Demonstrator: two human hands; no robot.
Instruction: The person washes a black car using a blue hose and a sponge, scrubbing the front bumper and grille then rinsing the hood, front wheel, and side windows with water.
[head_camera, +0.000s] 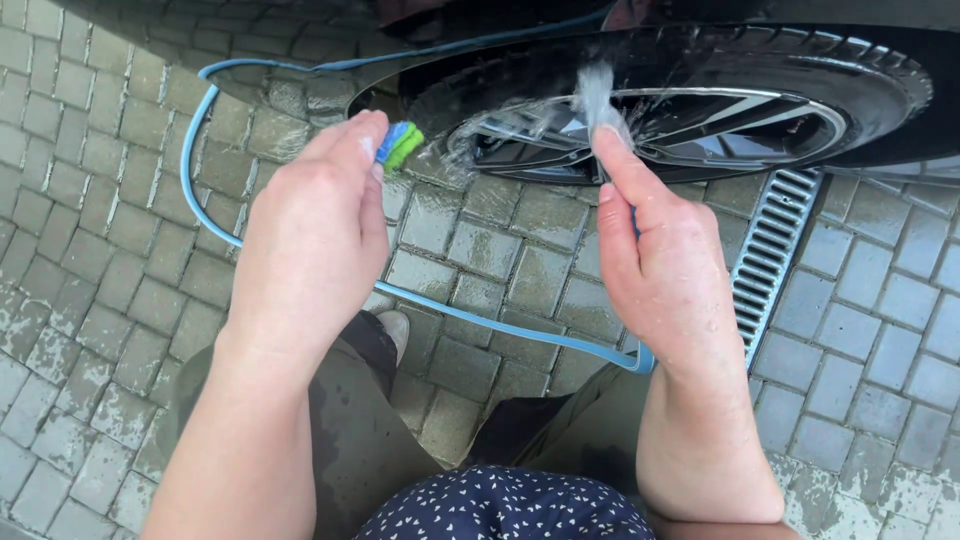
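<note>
The left hand (315, 235) pinches a blue-green sponge (399, 145) at its fingertips, while the right hand (665, 270) grips a blue hose (215, 215) spraying water at twelve o'clock onto the car wheel (660, 125). A metal drain grate (770, 250) lies at three o'clock, the hose looping across wet paving (90, 300).

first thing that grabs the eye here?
Two bare hands raised mid-frame: the left hand pinches a blue-and-green sponge, while the right hand directs a water jet at the wheel of a dark car at top right. A light blue hose loops over the wet paving, and a metal drain grate lies right of the hands.
</note>
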